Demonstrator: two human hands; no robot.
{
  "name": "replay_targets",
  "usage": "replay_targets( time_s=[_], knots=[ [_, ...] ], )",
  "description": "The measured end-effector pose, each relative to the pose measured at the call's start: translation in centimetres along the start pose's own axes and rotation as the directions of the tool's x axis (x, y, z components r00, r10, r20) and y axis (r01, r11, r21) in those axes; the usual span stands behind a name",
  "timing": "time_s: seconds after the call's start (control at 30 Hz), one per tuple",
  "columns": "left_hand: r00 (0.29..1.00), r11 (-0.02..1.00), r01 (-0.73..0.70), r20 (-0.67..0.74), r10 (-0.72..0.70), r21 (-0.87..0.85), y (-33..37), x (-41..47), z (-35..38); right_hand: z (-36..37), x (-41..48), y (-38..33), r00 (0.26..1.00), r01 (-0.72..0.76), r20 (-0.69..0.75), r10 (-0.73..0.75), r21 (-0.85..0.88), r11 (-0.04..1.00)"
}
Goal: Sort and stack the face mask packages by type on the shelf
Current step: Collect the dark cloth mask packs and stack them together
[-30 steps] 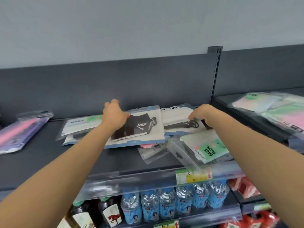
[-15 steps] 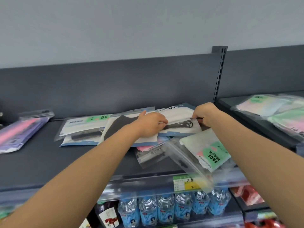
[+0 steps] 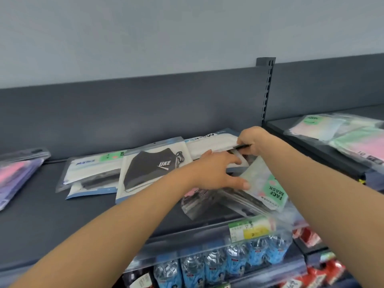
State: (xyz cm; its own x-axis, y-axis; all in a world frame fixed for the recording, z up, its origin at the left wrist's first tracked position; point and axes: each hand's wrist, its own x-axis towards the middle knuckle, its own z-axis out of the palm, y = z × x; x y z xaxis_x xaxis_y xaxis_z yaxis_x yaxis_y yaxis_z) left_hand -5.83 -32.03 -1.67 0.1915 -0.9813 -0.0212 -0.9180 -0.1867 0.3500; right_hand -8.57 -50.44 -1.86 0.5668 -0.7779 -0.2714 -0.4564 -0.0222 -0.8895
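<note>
Several face mask packages lie jumbled on the dark grey shelf (image 3: 41, 215). A black mask package (image 3: 149, 169) with white lettering sits in the middle, over white and green packages (image 3: 91, 169) to its left. My right hand (image 3: 252, 140) pinches the far edge of a white package with a black mask (image 3: 209, 143) at the back. My left hand (image 3: 220, 173) reaches across with fingers spread, resting on the near part of that package and touching a green "FACE MASK" package (image 3: 272, 190). A clear package with pink (image 3: 197, 198) lies underneath.
Pink and purple packages (image 3: 14, 175) lie at the shelf's left end. More green and pink mask packages (image 3: 342, 134) sit on the neighbouring shelf to the right, past the slotted upright (image 3: 267, 88). Water bottles (image 3: 216, 267) fill the shelf below, behind a price label (image 3: 249, 229).
My left hand has moved right, off the black mask package and onto the packages beside my right hand. My right hand has lifted the white package's far edge slightly.
</note>
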Motion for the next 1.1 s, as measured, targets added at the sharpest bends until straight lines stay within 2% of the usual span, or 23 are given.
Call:
replay_targets(
  time_s=[0.07,0.27,0.37,0.53,0.6,0.7,0.8,0.93,1.1],
  knots=[
    [0.999,0.997,-0.001,0.047,-0.003,0.081,0.2,0.5,0.7,-0.5,-1.2,-0.3,1.0,-0.005,-0.002,0.005,-0.03,1.0],
    [0.994,0.997,0.072,0.074,-0.074,0.032,0.3,1.4,1.6,-2.5,-3.5,0.6,0.993,-0.004,-0.114,-0.013,-0.144,0.99],
    [0.994,0.995,0.084,0.071,-0.087,0.048,0.8,1.6,1.8,-3.4,-4.9,1.3,0.991,-0.046,-0.13,-0.002,-0.361,0.931],
    [0.99,0.969,0.137,0.045,-0.131,-0.206,1.5,2.1,2.4,-4.1,-6.5,2.3,0.987,-0.093,-0.16,0.019,-0.469,0.878],
    [0.988,0.952,0.15,0.024,-0.149,-0.267,1.6,2.2,2.2,-3.9,-6.7,2.2,0.981,-0.062,-0.193,-0.032,-0.463,0.884],
    [0.984,0.944,0.16,-0.027,-0.175,-0.29,1.4,2.0,1.0,-4.3,-6.4,2.0,0.968,-0.006,-0.238,-0.081,-0.345,0.938],
    [0.968,0.911,0.177,-0.099,-0.228,-0.374,0.7,1.6,-0.7,-4.9,-6.4,1.7,0.948,0.034,-0.283,-0.142,-0.355,0.934],
    [0.922,0.768,0.21,-0.138,-0.361,-0.605,-0.4,1.0,-1.8,-4.6,-6.1,1.8,0.958,0.064,-0.262,-0.119,-0.209,0.976],
    [0.799,0.609,0.206,-0.227,-0.556,-0.766,-1.7,-0.4,-2.5,-3.3,-5.9,0.6,0.958,0.125,-0.229,-0.174,-0.217,0.968]
  ],
)
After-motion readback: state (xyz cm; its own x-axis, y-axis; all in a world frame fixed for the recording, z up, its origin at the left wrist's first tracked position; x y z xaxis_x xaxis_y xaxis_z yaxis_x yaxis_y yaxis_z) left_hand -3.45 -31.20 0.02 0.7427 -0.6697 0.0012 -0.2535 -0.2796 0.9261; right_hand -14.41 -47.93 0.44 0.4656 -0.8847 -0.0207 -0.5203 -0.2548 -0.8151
